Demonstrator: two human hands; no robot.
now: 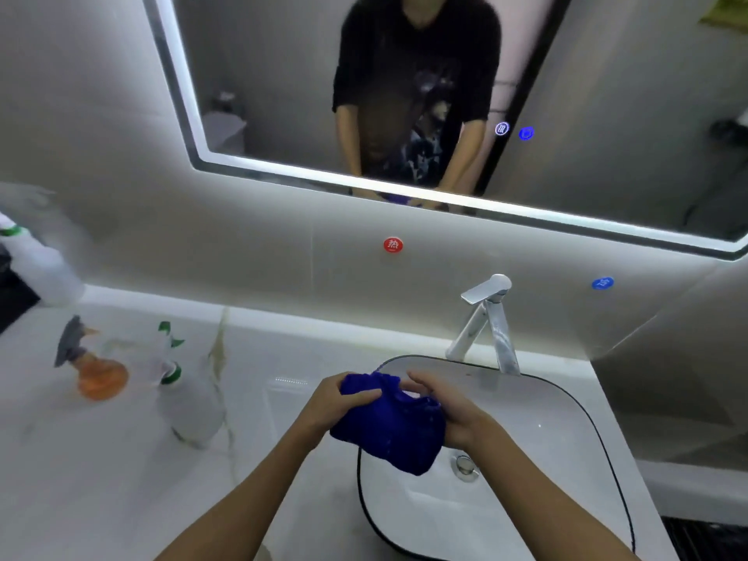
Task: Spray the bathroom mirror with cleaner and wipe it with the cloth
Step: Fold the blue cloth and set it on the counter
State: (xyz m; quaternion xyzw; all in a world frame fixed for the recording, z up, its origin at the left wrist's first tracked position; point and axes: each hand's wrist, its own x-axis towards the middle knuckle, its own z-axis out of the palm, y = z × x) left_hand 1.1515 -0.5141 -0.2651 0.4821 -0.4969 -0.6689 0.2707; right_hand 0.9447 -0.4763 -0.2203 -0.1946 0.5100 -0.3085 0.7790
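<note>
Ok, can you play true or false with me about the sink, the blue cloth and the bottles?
1. Both hands hold the blue cloth. True: the left hand and right hand grip it together.
2. The cloth is pressed on the mirror. False: it is held above the sink.
3. Water is running from the faucet. False: no stream shows.
4. The orange spray bottle stands on the counter, left of the sink. True.
5. The clear spray bottle is in the right hand. False: it stands on the counter beside the orange one.
</note>
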